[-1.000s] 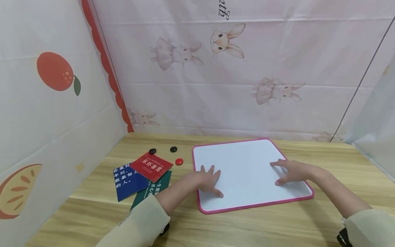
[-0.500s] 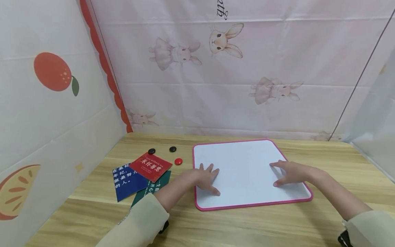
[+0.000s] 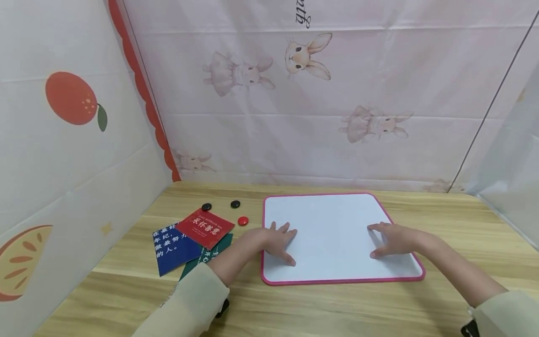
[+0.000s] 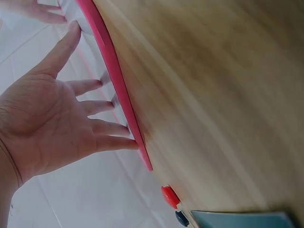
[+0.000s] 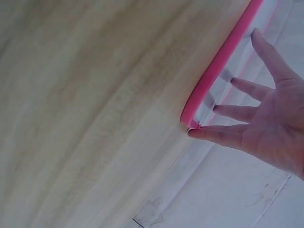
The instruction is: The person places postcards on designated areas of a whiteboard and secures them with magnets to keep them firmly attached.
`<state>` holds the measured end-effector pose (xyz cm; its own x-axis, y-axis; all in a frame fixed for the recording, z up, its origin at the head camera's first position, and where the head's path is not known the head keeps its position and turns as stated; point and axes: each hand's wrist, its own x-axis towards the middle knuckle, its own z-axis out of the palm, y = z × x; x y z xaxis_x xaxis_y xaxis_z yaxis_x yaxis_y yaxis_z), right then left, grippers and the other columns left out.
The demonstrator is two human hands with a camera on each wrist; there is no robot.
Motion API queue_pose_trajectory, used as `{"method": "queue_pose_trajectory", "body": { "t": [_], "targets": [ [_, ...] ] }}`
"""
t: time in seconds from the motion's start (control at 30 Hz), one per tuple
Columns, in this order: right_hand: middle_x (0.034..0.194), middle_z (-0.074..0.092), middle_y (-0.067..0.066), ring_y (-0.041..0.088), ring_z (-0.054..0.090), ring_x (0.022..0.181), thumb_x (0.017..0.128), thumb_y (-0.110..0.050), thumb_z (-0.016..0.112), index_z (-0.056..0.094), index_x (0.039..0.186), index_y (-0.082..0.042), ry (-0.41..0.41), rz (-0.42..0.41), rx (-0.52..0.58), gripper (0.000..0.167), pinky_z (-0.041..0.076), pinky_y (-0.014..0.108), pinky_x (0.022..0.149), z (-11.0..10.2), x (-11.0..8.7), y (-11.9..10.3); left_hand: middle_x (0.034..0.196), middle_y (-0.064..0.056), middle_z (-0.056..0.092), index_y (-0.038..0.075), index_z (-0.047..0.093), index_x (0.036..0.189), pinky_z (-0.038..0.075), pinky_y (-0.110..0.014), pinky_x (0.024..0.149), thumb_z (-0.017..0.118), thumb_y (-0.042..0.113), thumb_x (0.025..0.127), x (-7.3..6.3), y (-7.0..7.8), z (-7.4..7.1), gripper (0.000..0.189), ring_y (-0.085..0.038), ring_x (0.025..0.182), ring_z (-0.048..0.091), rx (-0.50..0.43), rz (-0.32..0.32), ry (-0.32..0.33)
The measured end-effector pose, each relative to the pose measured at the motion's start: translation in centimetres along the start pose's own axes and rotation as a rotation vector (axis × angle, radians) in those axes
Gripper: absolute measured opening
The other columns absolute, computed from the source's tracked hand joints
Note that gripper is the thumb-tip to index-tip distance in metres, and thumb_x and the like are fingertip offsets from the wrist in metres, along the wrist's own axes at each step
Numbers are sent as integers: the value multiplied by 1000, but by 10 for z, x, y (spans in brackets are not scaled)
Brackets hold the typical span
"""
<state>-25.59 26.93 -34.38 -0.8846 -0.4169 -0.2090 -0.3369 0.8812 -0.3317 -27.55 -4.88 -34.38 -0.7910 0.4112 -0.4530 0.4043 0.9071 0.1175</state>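
A whiteboard with a pink frame lies flat on the wooden table. My left hand rests on its left part, fingers spread, fingertips on the white surface. In the left wrist view the left hand shows its palm beside the pink frame. On the board's right side, my right hand touches the surface with straight, spread fingers. The right wrist view has the right hand with its little finger at the corner of the pink frame.
Left of the board lie a red card, a blue card and a green card, overlapping. A red magnet-like disc and two black discs sit near them. Printed cloth walls stand behind and at the sides.
The whiteboard has turned slightly under both hands, its front edge now nearly level and its front left corner shifted left. The left hand moved slightly left with it. Cards and discs stayed put.
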Motion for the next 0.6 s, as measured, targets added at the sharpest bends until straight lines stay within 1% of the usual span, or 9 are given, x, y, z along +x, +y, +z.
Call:
{"method": "queue_pose_trajectory", "body": {
  "t": [0.13, 0.2, 0.3, 0.4, 0.53, 0.6],
  "targets": [
    [129, 34, 39, 55, 28, 119, 74, -37, 75, 41, 129, 7, -7, 7, -2, 78, 27, 64, 92, 0, 0, -2, 152, -2, 12, 23, 22, 147, 15, -52, 105, 67, 50, 77, 0, -1, 0, 87, -33, 136, 4, -1, 0, 2],
    [128, 36, 38, 54, 30, 118, 74, -36, 75, 43, 129, 7, -6, 5, -11, 77, 28, 63, 92, -2, 0, -2, 152, -2, 13, 23, 23, 147, 15, -52, 105, 67, 50, 77, 0, -1, -1, 87, -33, 136, 5, 1, -2, 6],
    [126, 40, 35, 53, 32, 117, 74, -33, 76, 46, 128, 5, -1, -4, -6, 72, 29, 62, 92, -6, 0, -1, 151, -3, 15, 22, 25, 146, 17, -52, 105, 68, 48, 77, -2, 1, -1, 86, -33, 136, 8, -5, -11, 17],
    [126, 40, 35, 54, 33, 116, 73, -31, 77, 48, 126, 4, 8, -21, -5, 70, 29, 63, 91, -10, 0, 3, 150, -4, 19, 21, 28, 145, 19, -52, 104, 69, 48, 76, -5, 4, -2, 85, -34, 135, 12, -8, -19, 20],
    [127, 37, 37, 55, 31, 116, 72, -30, 77, 46, 128, 4, -11, -6, -1, 72, 29, 64, 91, -12, 0, 9, 150, -3, 20, 23, 29, 145, 20, -53, 103, 70, 47, 75, -10, 8, -2, 84, -34, 135, 14, 5, -21, 5],
    [128, 37, 36, 54, 31, 117, 72, -30, 77, 45, 130, 4, -31, 17, 12, 74, 28, 64, 91, -12, -1, 10, 150, -3, 20, 23, 29, 145, 21, -53, 103, 71, 46, 75, -13, 9, -2, 84, -34, 135, 14, 5, -19, 0]
  ]
}}
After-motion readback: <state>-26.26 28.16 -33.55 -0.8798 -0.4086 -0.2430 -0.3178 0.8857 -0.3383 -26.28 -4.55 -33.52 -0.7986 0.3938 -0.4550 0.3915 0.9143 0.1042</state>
